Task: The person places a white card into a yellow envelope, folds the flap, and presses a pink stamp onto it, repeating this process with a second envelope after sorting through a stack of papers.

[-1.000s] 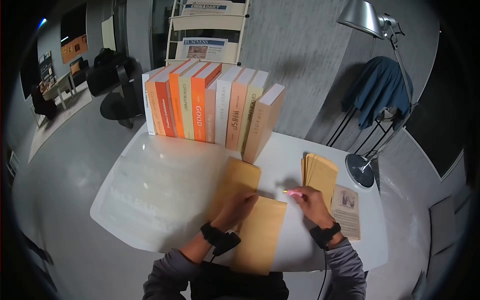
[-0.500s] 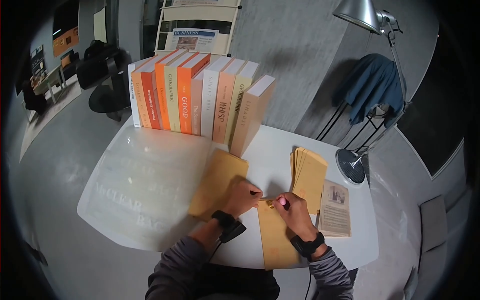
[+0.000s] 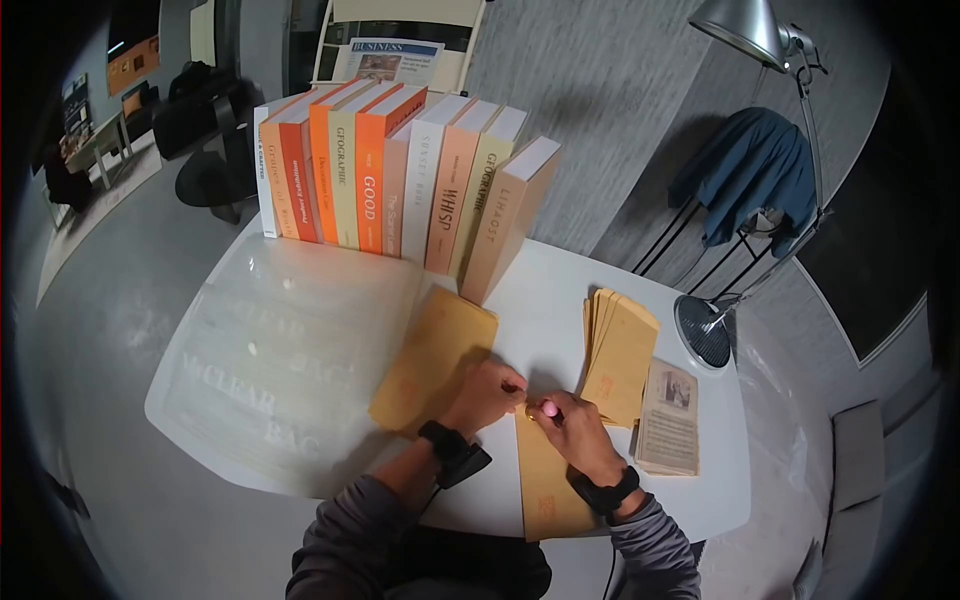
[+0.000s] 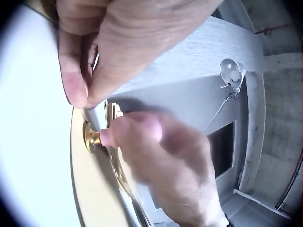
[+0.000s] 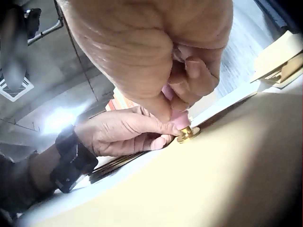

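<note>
My right hand (image 3: 578, 432) grips a wax seal stamp by its pink handle (image 3: 551, 409). The stamp's round brass head (image 5: 189, 134) rests at the top edge of a tan paper envelope (image 3: 545, 495), its disc tilted a little in the left wrist view. Close beside it, my left hand (image 3: 484, 396) pinches the envelope's upper left corner between thumb and fingers. This envelope lies near the table's front edge, with its right side partly covered by my right hand and wrist. Another tan envelope (image 3: 440, 350) lies flat just beyond my left hand.
Fanned tan envelopes (image 3: 622, 345) and an old printed booklet (image 3: 668, 418) lie to the right, by the lamp base (image 3: 704, 330). A translucent plastic bag (image 3: 285, 370) covers the table's left side. Upright books (image 3: 400, 190) line the back.
The stamp has come from the right of the envelope down to its top edge. The envelope has shifted right and my left hand now pinches its corner. The head view has shifted slightly.
</note>
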The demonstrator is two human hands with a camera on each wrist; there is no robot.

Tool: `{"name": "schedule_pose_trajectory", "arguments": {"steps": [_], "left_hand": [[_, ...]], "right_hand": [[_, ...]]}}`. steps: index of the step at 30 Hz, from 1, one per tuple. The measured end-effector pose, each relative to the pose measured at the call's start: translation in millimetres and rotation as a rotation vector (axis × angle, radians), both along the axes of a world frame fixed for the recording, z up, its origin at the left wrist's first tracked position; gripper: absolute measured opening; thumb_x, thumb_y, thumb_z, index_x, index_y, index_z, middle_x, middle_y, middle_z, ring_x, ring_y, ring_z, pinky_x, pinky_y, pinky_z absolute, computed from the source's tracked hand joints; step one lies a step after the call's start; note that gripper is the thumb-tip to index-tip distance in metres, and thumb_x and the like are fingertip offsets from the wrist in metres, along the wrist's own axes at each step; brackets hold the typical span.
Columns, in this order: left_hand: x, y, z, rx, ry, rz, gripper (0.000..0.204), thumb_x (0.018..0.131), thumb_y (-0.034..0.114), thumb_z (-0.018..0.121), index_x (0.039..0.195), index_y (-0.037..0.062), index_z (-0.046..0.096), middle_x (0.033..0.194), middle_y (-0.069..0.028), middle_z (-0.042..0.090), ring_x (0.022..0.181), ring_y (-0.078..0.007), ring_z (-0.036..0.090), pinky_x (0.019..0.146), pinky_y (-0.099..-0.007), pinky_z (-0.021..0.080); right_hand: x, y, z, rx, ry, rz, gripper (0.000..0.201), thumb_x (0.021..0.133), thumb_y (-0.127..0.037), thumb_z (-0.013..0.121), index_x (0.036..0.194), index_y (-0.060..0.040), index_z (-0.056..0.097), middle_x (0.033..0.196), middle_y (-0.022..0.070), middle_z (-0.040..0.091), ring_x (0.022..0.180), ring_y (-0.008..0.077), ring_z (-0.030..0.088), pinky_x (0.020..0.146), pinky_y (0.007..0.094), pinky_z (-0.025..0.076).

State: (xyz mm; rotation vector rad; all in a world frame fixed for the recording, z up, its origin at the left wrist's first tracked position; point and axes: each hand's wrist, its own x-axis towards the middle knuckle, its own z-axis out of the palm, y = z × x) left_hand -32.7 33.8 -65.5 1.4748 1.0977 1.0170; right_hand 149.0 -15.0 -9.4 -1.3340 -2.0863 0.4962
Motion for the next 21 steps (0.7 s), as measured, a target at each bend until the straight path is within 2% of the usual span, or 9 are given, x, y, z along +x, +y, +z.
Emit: {"name": "schedule_pose_trajectory", "arguments": {"steps": [2,5,6,9,11,13,14,17,21], "left_hand": [[1,1,-8,0.143,0.080,0.011,0.024,0.079,0.010,0.076,0.097,-0.0054,0.071,0.082,-0.0150,0.072,0.072,-0.0177,0.070,0.067,-0.0283,0.056],[11,-3,-12,0.268,0.245,0.007,0.025,0.074,0.011,0.076,0.094,-0.0035,0.071,0.084,-0.0181,0.070,0.078,-0.0250,0.070,0.071,-0.0321,0.055],[14,-6,-10,0.308,0.300,0.005,0.023,0.073,0.011,0.075,0.091,-0.0023,0.070,0.085,-0.0181,0.069,0.081,-0.0271,0.069,0.072,-0.0340,0.055],[27,-11,-8,0.375,0.469,-0.014,0.018,0.071,0.013,0.071,0.084,0.0013,0.069,0.088,-0.0176,0.065,0.088,-0.0323,0.066,0.077,-0.0396,0.054],[34,-5,-19,0.336,0.577,-0.033,0.015,0.071,0.015,0.068,0.080,0.0036,0.067,0.090,-0.0166,0.064,0.092,-0.0343,0.063,0.080,-0.0433,0.053],[35,-7,-6,0.307,0.676,-0.029,0.017,0.071,0.020,0.067,0.080,0.0058,0.066,0.094,-0.0148,0.065,0.097,-0.0331,0.062,0.082,-0.0435,0.052],[36,-7,-3,0.310,0.726,-0.027,0.017,0.071,0.020,0.067,0.080,0.0060,0.066,0.094,-0.0140,0.065,0.098,-0.0328,0.062,0.082,-0.0432,0.052],[34,-10,9,0.276,0.829,-0.037,0.018,0.070,0.022,0.068,0.081,0.0077,0.068,0.091,-0.0114,0.068,0.097,-0.0318,0.064,0.082,-0.0434,0.053],[31,-4,17,0.233,0.897,-0.141,0.024,0.064,0.028,0.074,0.080,0.0102,0.071,0.088,-0.0104,0.070,0.094,-0.0312,0.067,0.079,-0.0422,0.054]], "right_hand": [[-1,-3,8,-0.022,0.046,-0.032,0.014,0.088,-0.009,0.070,0.094,0.0027,0.065,0.075,0.0161,0.063,0.061,0.0244,0.062,0.057,0.0338,0.048],[16,4,-2,-0.002,0.234,-0.194,0.013,0.089,-0.009,0.070,0.091,0.0035,0.066,0.074,0.0102,0.064,0.061,0.0125,0.058,0.055,0.0279,0.046],[23,7,-6,-0.001,0.271,-0.226,0.012,0.090,-0.006,0.069,0.095,0.0033,0.065,0.073,0.0042,0.063,0.063,0.0047,0.053,0.055,0.0227,0.045],[33,12,-15,-0.044,0.366,-0.304,0.014,0.089,-0.002,0.069,0.100,0.0037,0.063,0.072,0.0021,0.064,0.064,0.0040,0.055,0.059,0.0212,0.047],[37,20,-31,0.007,0.346,-0.274,0.018,0.087,0.002,0.068,0.103,0.0040,0.061,0.078,0.0069,0.069,0.067,0.0095,0.063,0.063,0.0245,0.052],[34,26,-38,0.064,0.297,-0.261,0.017,0.086,0.003,0.068,0.102,0.0040,0.061,0.083,0.0105,0.071,0.070,0.0133,0.067,0.065,0.0270,0.054],[36,29,-40,0.045,0.285,-0.264,0.016,0.085,0.003,0.068,0.099,0.0030,0.062,0.086,0.0148,0.072,0.071,0.0202,0.070,0.065,0.0296,0.055],[34,28,-27,-0.023,0.166,-0.240,0.017,0.082,-0.001,0.071,0.097,0.0019,0.064,0.086,0.0150,0.070,0.077,0.0262,0.070,0.070,0.0341,0.056],[37,25,-32,0.136,-0.111,-0.218,0.022,0.078,-0.006,0.073,0.097,0.0007,0.065,0.092,0.0159,0.068,0.088,0.0351,0.065,0.076,0.0431,0.054]]}}
